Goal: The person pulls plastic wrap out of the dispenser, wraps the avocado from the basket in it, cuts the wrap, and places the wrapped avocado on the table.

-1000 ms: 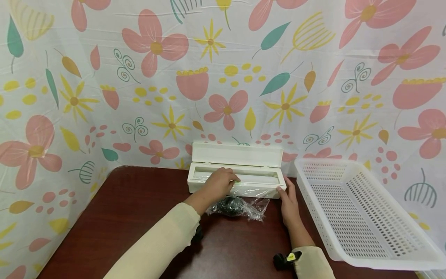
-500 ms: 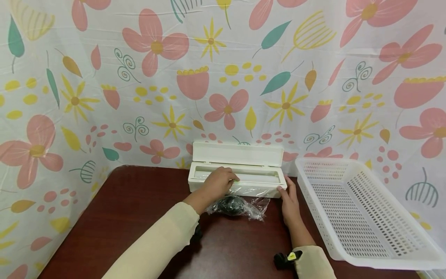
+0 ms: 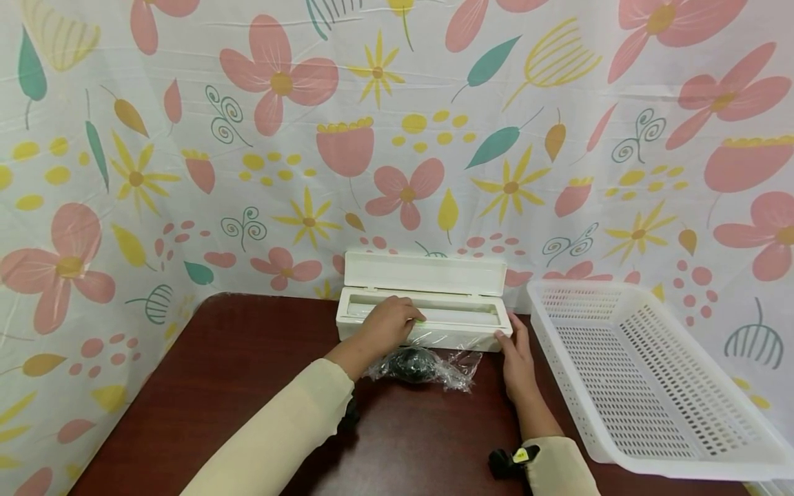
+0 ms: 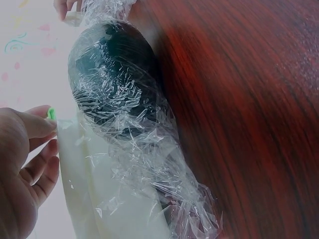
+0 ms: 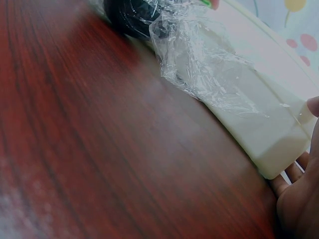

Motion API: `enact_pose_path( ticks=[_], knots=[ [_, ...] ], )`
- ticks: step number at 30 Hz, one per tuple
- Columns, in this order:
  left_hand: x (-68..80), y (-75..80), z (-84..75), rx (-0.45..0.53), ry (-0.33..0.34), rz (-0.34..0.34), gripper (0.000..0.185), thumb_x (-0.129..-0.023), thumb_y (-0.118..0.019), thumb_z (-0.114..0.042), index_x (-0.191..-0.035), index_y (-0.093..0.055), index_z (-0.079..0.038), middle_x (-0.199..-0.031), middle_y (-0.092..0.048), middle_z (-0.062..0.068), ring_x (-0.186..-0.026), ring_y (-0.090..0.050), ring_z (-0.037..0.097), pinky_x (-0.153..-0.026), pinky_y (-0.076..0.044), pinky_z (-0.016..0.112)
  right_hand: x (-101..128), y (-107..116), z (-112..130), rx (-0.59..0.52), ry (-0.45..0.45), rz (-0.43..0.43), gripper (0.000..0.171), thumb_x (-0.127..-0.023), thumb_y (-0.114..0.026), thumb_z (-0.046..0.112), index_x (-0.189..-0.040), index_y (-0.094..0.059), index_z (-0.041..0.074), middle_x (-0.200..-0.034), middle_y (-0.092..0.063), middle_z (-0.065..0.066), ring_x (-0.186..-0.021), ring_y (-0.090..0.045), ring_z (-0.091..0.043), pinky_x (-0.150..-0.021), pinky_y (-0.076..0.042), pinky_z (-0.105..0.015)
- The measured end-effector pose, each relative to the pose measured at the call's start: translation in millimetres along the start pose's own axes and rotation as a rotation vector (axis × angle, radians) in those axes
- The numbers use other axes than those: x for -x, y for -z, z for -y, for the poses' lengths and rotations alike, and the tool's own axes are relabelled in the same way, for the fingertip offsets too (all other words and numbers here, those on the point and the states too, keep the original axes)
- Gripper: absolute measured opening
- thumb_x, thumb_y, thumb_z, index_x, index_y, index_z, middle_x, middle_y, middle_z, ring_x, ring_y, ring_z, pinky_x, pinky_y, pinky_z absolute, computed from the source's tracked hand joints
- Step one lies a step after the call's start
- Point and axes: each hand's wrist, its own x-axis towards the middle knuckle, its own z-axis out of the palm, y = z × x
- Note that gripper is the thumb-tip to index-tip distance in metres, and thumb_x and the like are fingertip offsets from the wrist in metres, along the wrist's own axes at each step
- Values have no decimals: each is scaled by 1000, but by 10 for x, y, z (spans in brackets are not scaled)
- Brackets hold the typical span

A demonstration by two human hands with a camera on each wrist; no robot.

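Observation:
A white cling-film dispenser box (image 3: pixel 446 339) stands at the table's back edge with its lid (image 3: pixel 424 274) raised. My left hand (image 3: pixel 387 324) rests on the box's front edge, thumb and fingers pinching a small green slider (image 4: pixel 51 113). My right hand (image 3: pixel 515 358) lies with straight fingers against the box's right end (image 5: pixel 269 144), thumb at the corner. A dark round object wrapped in film (image 3: pixel 409 365) lies on the table just in front of the box, under my left hand. Loose film (image 5: pixel 199 59) trails from it up over the box's front.
A white perforated plastic basket (image 3: pixel 561 375) sits at the right, close to my right hand. The dark red wooden table (image 3: pixel 217 372) is backed by a flowered cloth (image 3: pixel 397 138) on the far and side walls.

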Motion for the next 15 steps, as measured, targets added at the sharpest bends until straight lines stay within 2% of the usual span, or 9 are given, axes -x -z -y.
enact_pose_path(
  ticks=[5, 15],
  knots=[
    [11, 3, 15, -6, 0, -5, 24, -99, -61, -8, -113, -78, -18, -106, -73, -1, -99, -67, 18, -95, -53, 31, -2, -5, -3, -1, 10, -4, 55, -109, -45, 21, -159, -25, 11, -161, -29, -11, -134, -34, -7, -100, -29, -7],
    [38, 12, 33, 1, 3, 2, 24, -99, -62, -7, -114, -78, -17, -107, -73, 0, -100, -67, 18, -98, -52, 32, -13, 7, -4, -4, -11, 8, 57, -109, -44, 22, -160, -23, 11, -163, -28, -6, -136, -33, -7, -100, -30, -6]
  ],
)
